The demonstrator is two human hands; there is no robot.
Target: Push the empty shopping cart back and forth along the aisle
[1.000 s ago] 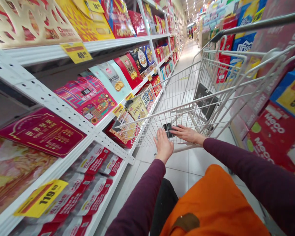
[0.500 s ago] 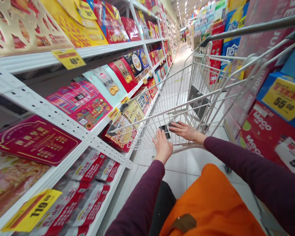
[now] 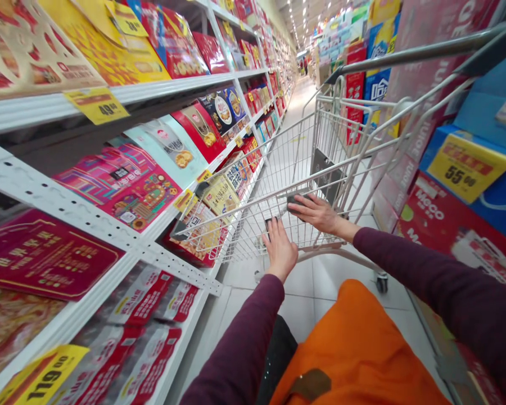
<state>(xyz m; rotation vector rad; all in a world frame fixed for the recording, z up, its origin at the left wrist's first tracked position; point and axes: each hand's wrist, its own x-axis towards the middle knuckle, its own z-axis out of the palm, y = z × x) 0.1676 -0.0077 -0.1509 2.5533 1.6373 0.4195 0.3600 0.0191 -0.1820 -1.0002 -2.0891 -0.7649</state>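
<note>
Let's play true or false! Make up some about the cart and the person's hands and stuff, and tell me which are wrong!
1. The right hand has fingers on a dark object. True.
2. The left hand holds a pink package. False: it is held out by the shopping cart.
3. The sleeves are bright orange. False: they are dark purple.
4. A yellow tag on the right reads 55. True.

Shopping cart [image 3: 326, 174]: thin metal wire, faint sheen; its push bar [image 3: 413, 53], smooth, shinier metal. Beneath the cart, floor [image 3: 244, 298] of smooth, softly glossy tile. Left of the cart: shelving [image 3: 160, 90], painted metal; packets [image 3: 152, 292], glossy, plastic-looking film. Right of it: carton [image 3: 430, 208], printed cardboard. Nearer you than the cart: your sleeves [image 3: 244, 332], matt cloth; your garment [image 3: 358, 337], matt cloth, softly creased.
</note>
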